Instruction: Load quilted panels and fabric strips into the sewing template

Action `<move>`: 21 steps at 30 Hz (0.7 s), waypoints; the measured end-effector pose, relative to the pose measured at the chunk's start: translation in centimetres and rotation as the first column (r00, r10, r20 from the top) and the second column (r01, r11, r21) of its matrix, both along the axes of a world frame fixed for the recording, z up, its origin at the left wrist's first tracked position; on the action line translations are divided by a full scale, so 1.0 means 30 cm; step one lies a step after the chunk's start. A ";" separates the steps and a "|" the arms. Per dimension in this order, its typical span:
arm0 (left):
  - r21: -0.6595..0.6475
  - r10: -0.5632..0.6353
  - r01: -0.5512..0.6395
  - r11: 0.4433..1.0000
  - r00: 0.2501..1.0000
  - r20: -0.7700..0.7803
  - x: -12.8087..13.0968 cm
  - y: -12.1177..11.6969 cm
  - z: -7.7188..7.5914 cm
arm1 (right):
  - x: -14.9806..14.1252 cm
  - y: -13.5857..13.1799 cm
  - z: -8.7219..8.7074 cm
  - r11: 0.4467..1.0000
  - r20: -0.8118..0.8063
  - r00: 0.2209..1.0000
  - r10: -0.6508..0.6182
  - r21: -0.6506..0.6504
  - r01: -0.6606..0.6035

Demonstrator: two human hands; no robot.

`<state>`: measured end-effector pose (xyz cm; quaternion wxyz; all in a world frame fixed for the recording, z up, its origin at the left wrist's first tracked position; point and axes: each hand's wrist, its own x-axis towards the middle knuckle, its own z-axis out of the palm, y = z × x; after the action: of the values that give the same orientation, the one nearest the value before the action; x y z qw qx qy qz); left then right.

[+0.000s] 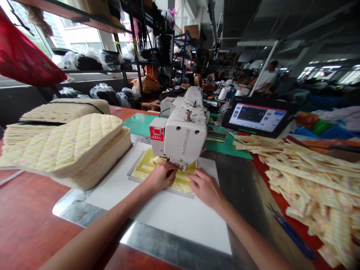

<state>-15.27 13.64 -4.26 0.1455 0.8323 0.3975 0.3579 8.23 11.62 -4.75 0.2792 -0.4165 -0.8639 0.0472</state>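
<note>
Under the head of a white sewing machine (184, 131) lies a yellow-and-cream quilted fabric piece (180, 186), within a flat yellow template frame (142, 167) on a white sheet (180, 221). To the left of the needle, my left hand (162, 176) rests on the fabric with its fingers curled closed; what they pinch is hidden. My right hand (204, 185) is on the needle's right side. Its fingertips close on a short end of pale fabric strip (185, 169) by the presser foot. The two hands are a small gap apart.
Stacked quilted pieces (75, 138) stand on the left. Many loose fabric strips (309, 176) are heaped on the right, with blue-handled scissors (295, 234) beside them. A lit control screen (255, 116) stands behind the strips. A person (267, 80) is in the background.
</note>
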 end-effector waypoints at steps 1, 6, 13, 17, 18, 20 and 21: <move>-0.001 0.005 -0.005 1.000 1.000 0.002 -0.007 0.001 0.002 | -0.006 0.000 -0.001 1.000 0.001 1.000 0.007 0.001 -0.007; -0.011 0.009 -0.008 1.000 1.000 0.013 -0.047 0.001 0.001 | -0.049 0.004 -0.006 1.000 0.003 1.000 0.002 -0.017 -0.002; -0.039 -0.012 0.013 0.999 1.000 0.023 -0.069 -0.040 -0.009 | -0.066 -0.043 -0.002 0.998 -0.033 0.999 0.017 -0.060 -0.019; -0.030 -0.021 0.021 0.999 0.999 0.028 -0.053 -0.059 -0.010 | -0.046 -0.066 -0.003 0.999 -0.010 1.000 0.003 -0.039 -0.004; -0.026 -0.021 0.022 0.999 0.999 0.028 -0.046 -0.059 -0.011 | -0.039 -0.067 -0.004 0.999 -0.005 1.000 0.000 -0.034 0.000; -0.016 -0.021 0.022 1.000 0.999 0.024 -0.027 -0.058 -0.012 | -0.027 -0.066 -0.002 0.999 0.005 1.000 -0.008 -0.033 0.008; -0.011 -0.022 0.022 1.000 1.000 0.019 -0.017 -0.059 -0.012 | -0.021 -0.068 0.000 0.999 0.010 1.000 -0.014 -0.035 0.015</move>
<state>-15.77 11.88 -4.62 0.1577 0.8323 0.3890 0.3620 7.61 9.59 -4.75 0.2678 -0.4279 -0.8613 0.0583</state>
